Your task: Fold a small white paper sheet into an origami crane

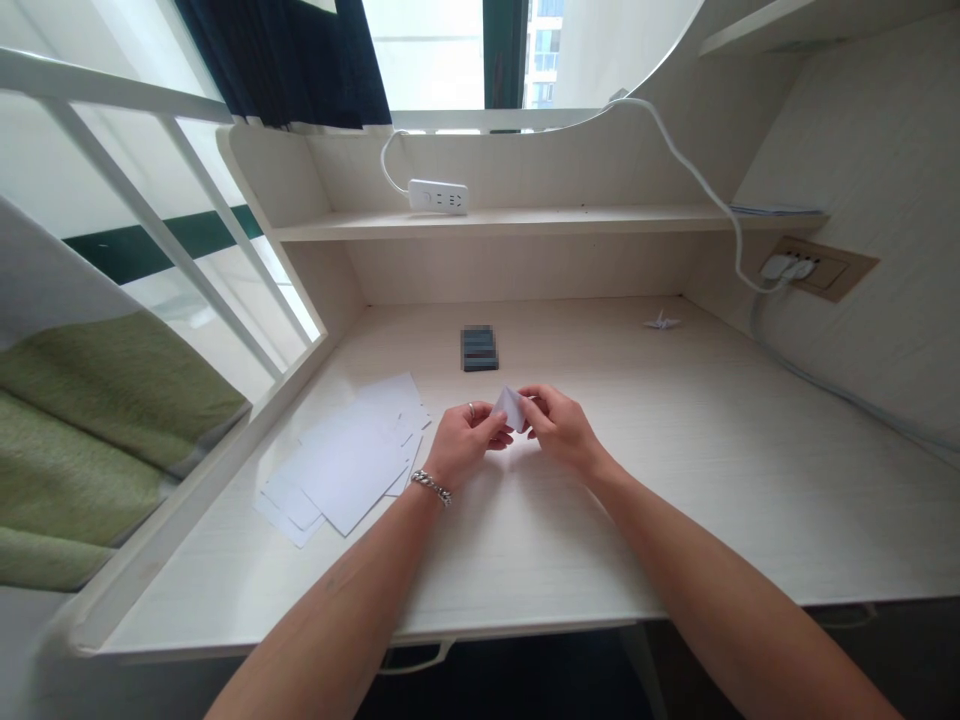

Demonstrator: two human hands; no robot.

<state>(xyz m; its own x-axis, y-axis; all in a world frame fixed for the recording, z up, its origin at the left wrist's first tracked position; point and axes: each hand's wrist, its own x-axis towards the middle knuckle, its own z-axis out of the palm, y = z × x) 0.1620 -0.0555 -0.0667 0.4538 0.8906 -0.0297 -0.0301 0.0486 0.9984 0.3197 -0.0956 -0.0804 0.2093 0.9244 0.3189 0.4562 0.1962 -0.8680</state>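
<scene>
Between my two hands is a small folded piece of white paper (510,406), its pointed tip facing away from me. My left hand (471,438) pinches its left side; a ring is on one finger and a chain bracelet (432,487) is round the wrist. On the right side, my right hand (556,424) grips the same paper between thumb and fingers. Both hands are just over the pale desk (525,560), near its middle. The lower folds of the paper are partly hidden by my fingers.
White paper sheets (360,450) overlap left of my hands. A dark blurred object (479,348) lies beyond them. A small folded paper crane (663,321) sits far right. A power strip (438,197) rests on the shelf (525,222); its white cable (697,175) reaches a wall socket (823,268).
</scene>
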